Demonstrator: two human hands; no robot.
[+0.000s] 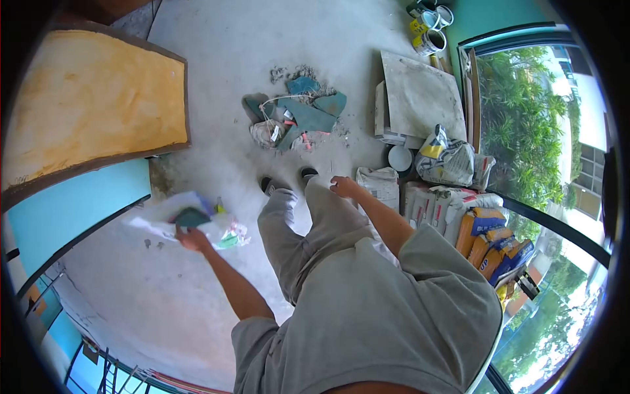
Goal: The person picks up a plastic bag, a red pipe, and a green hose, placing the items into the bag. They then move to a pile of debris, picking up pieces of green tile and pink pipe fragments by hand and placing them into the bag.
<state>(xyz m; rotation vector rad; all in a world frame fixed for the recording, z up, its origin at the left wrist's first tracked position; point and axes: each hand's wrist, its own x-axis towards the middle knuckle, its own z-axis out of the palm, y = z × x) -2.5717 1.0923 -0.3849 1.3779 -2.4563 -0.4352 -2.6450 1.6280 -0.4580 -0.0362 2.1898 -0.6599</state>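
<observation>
Plastic bag (213, 230) — in left hand (191, 240), right hand (342, 187) apart

Grey floor (216, 85): green scraps (314, 118), loose debris (281, 74), buckets (429, 42).

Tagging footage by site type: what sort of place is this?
Probably a room under construction or renovation. Stacked sacks sit beside the window, used-looking buckets stand near the wall, and a pile of green scraps lies among grit on the bare, concrete-looking floor.
</observation>
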